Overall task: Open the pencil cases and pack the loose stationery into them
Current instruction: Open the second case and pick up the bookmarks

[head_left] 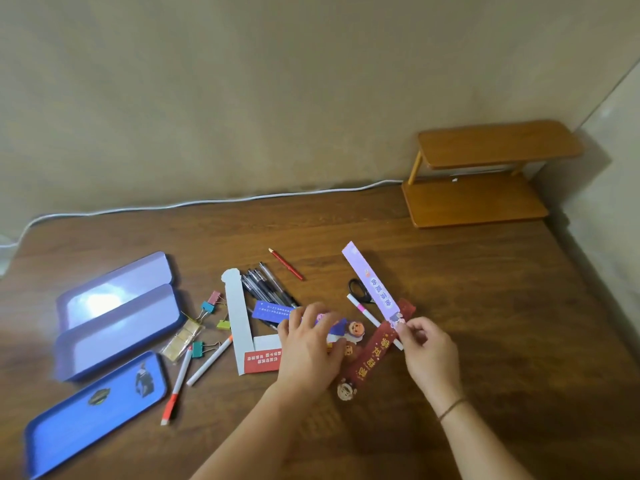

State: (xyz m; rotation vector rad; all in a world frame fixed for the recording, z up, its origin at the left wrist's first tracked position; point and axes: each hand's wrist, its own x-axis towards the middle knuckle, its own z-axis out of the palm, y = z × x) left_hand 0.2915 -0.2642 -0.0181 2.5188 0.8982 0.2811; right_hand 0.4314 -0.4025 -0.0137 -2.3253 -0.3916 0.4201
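A lilac pencil case (117, 313) lies open at the left, both halves showing their insides. A blue pencil case (90, 410) lies shut below it. My right hand (429, 355) pinches the near end of a purple bookmark (372, 285) and lifts it off the desk. My left hand (308, 344) rests flat on a pile of bookmarks (349, 332) with cartoon heads. A red bookmark (375, 355) lies between my hands. Black pens (268, 287), a red pencil (286, 264), white markers (207, 362) and binder clips (207, 308) are scattered about.
A small wooden two-tier shelf (485, 174) stands at the back right against the wall. A white cable (207, 202) runs along the desk's far edge. A white and red card (242, 327) lies in the middle, and a black loop (358, 289) sits under the purple bookmark.
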